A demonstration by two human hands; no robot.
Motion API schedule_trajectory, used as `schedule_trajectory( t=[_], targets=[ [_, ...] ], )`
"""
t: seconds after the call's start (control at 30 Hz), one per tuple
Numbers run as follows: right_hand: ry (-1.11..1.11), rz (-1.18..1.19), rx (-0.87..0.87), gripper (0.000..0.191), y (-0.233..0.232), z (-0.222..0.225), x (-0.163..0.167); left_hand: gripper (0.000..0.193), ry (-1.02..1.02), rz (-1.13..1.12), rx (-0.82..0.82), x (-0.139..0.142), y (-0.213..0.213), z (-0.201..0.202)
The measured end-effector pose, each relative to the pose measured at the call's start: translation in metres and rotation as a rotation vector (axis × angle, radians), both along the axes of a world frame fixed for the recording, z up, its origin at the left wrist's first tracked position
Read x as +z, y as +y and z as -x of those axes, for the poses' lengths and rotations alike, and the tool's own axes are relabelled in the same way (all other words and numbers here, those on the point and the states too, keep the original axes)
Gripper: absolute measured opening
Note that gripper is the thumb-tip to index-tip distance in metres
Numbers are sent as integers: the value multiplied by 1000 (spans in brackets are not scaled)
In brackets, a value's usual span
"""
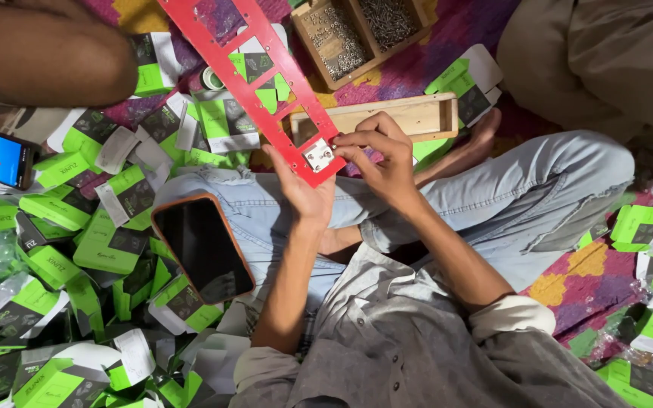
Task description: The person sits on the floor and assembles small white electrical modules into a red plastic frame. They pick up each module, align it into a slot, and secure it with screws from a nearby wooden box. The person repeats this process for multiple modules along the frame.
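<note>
- A seated person's left hand (300,193) cups the near end of a long red plate (255,79) from below, palm up, fingers closed under its edge.
- The right hand (379,155) hovers just beside it, fingertips pinched narrow on a small white part (318,157) sitting on that end of the plate.
- The plate runs up and away from both hands, its cut-out windows showing the clutter beneath.
- Just beyond the right hand lies an empty wooden tray (406,115); farther off, a divided wooden box (357,30) holds screws.
- A phone (204,248) with an orange case rests on the person's knee, near the left forearm.
- Green and white cartons (77,249) are heaped well to the left of the left hand, with more to the right.
</note>
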State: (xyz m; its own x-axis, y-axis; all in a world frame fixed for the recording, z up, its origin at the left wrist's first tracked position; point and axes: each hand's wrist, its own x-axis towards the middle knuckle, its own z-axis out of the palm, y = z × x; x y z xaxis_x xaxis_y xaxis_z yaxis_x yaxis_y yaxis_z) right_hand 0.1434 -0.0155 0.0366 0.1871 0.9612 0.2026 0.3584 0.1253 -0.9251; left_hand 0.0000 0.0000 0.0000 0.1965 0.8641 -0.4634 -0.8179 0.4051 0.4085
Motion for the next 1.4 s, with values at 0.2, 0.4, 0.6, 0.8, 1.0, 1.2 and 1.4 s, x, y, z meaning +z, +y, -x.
schedule_trajectory(
  t=[0.2, 0.4, 0.6, 0.8, 1.0, 1.2, 1.4],
  targets=[
    [-13, 13, 33, 23, -1, -5, -3, 83, -4, -74, -27, -3, -4, 0],
    [-39, -1, 55, 23, -3, -4, -2, 81, 14, -50, -14, -1, -5, -1],
    [-80, -30, 49, 23, -4, -2, -2, 78, -36, -84, -4, -6, -6, 1],
    [-26, 5, 94, 24, -2, -5, -2, 77, -36, -77, -6, -5, -6, 1],
    [-23, 25, 137, 24, 1, -9, 3, 78, -24, -51, 5, -1, -4, 0],
    [9, 4, 87, 29, 1, -8, 7, 78, -11, -111, -22, -5, -9, 0],
    [-48, -18, 94, 20, 0, -12, 7, 79, 40, -106, 1, -19, -14, -1]
  ],
)
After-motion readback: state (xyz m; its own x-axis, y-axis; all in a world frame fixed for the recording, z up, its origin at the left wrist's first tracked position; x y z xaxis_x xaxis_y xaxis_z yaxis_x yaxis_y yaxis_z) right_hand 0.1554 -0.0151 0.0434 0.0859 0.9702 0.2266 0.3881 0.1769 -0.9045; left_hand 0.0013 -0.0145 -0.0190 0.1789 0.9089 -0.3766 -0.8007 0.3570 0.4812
